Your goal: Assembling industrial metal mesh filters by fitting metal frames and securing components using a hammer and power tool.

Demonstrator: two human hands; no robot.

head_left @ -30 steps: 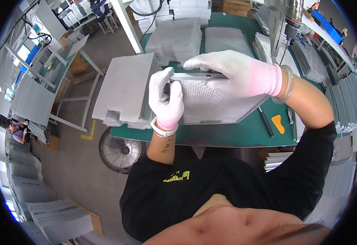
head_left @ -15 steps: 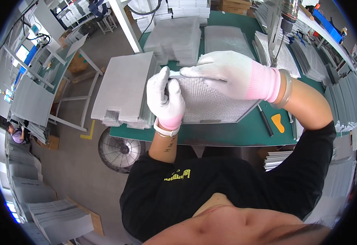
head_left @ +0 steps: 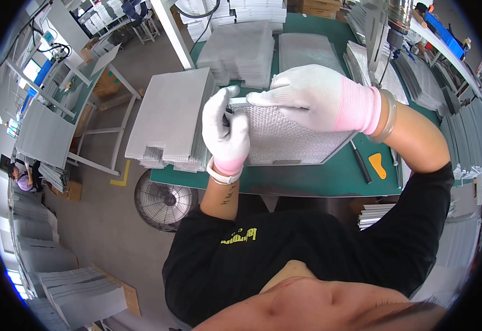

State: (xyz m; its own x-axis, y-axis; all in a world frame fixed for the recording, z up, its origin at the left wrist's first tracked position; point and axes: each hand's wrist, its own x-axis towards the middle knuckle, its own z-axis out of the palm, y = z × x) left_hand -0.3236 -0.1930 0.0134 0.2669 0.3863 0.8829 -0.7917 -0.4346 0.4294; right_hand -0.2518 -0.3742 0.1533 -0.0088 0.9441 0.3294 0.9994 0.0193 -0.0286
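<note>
In front of me on the green table lies a silver mesh filter panel (head_left: 285,138) with a thin metal frame. My left hand (head_left: 225,132), in a white glove with a pink cuff, curls its fingers and thumb around the panel's far left corner. My right hand (head_left: 312,99), gloved alike, reaches across the far edge with fingers pressed together. Its fingertips grip the pale frame strip (head_left: 239,101) close to that corner, and the hand covers much of the far edge. What lies inside the left fingers is partly hidden.
Stacked grey mesh sheets (head_left: 166,118) stand left of the panel, with more mesh stacks (head_left: 238,49) behind. At right lie a black-handled tool (head_left: 360,161) and a yellow-orange scraper-shaped piece (head_left: 378,166). A drill-like spindle (head_left: 398,33) hangs at the far right. A round fan (head_left: 168,199) stands below.
Both hands have shifted very slightly to the right, keeping their grip at the corner. The left fingers have changed their bend a little. The panel stays nearly in place.
</note>
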